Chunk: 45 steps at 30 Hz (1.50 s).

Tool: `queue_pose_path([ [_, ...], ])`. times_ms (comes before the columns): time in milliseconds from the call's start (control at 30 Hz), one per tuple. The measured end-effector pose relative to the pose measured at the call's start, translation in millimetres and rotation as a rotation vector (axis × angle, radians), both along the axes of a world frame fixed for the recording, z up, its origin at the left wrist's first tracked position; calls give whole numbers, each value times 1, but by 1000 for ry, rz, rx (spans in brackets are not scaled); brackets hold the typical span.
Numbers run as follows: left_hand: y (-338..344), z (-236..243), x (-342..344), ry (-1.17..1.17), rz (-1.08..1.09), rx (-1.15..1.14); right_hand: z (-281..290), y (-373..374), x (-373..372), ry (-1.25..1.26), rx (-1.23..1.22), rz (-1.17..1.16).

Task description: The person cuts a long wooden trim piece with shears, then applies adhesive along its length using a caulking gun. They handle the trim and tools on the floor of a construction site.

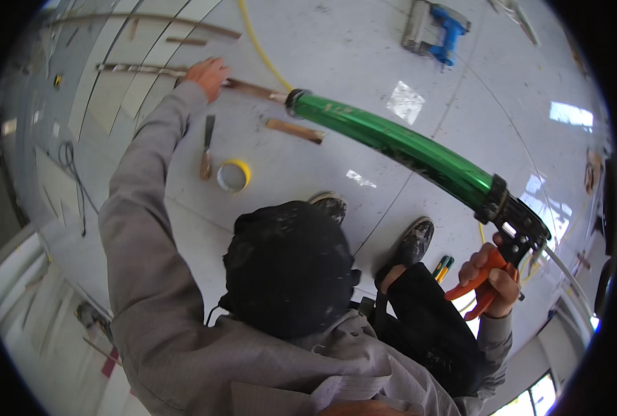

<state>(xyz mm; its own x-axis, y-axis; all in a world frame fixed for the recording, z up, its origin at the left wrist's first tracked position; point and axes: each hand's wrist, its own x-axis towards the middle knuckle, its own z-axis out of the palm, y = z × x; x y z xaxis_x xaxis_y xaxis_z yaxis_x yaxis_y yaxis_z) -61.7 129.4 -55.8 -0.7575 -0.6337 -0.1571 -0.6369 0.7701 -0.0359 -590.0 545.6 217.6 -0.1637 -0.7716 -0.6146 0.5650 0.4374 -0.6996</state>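
Head view showed your right hand [506, 284] clasping the green caulking gun [391, 143], its long axis slanting up-left toward your left hand [209, 75], whose hold on the brown strip [253, 90] was unclear.

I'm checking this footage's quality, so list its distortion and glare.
Head view: fisheye distortion bows the green caulking gun into a curve; head view: white glare patches show on the tiled floor; head view: black borders surround the rounded image.
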Motion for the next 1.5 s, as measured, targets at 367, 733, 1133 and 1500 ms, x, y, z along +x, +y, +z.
queue_pose_path([
  [367,23,-15,-15,-68,44,-25,13,6,-19,169,34,75],
  [733,54,-13,-76,134,-102,94,20,15,-26,47,27,65],
  [1133,-1,0,29,-205,214,-68,13,-9,-9,188,17,121],
  [1500,3,0,24,-225,197,-30,12,-4,-15,115,33,126],
])
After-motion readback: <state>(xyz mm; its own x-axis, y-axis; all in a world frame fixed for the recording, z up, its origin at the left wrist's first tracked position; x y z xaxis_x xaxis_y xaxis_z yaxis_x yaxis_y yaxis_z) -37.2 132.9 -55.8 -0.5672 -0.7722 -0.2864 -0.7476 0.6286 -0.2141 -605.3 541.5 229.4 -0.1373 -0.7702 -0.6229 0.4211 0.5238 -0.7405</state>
